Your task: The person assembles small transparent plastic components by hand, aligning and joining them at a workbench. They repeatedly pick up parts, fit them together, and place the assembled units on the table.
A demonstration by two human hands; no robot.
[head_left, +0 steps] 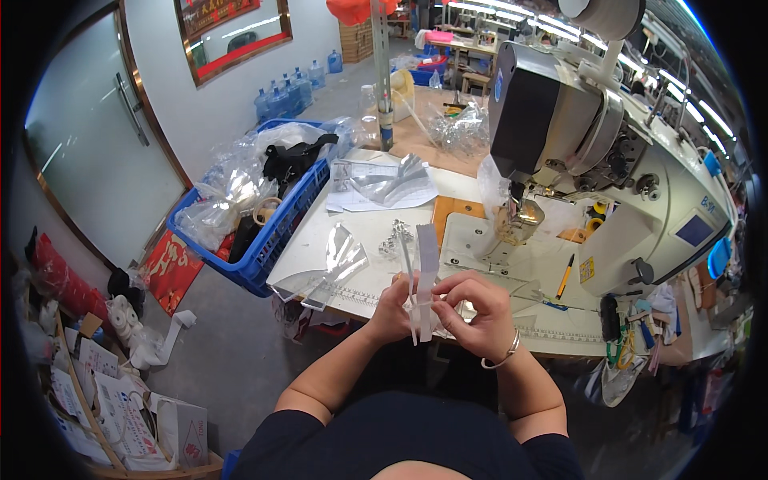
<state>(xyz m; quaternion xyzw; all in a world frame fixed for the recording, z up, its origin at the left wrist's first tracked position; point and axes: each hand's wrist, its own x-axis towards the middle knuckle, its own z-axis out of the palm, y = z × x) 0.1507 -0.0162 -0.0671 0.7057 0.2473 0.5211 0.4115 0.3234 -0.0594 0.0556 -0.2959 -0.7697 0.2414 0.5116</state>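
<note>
Close in front of me, at the table's near edge, both hands hold a pale grey strip (pixel 428 248) upright. A narrower whitish strip (pixel 406 256) stands just left of it. My left hand (pixel 391 314) is closed around the lower part of these strips. From the other side, my right hand (pixel 478 314) pinches the grey strip between thumb and fingers. Cut pieces of clear plastic sheet (pixel 344 254) lie to the left of my hands. Beyond the strips is a crumpled clear scrap (pixel 394 238). To the right stands an industrial sewing machine (pixel 640 188), its needle area apart from my hands.
A blue plastic basket (pixel 264 276) with clear plastic and black cloth adjoins the table's left side. Papers (pixel 352 196) lie at the back under more clear film. A yellow pen (pixel 566 276) and several scissors (pixel 628 348) are at right. A ruler strip (pixel 552 333) runs along the front edge.
</note>
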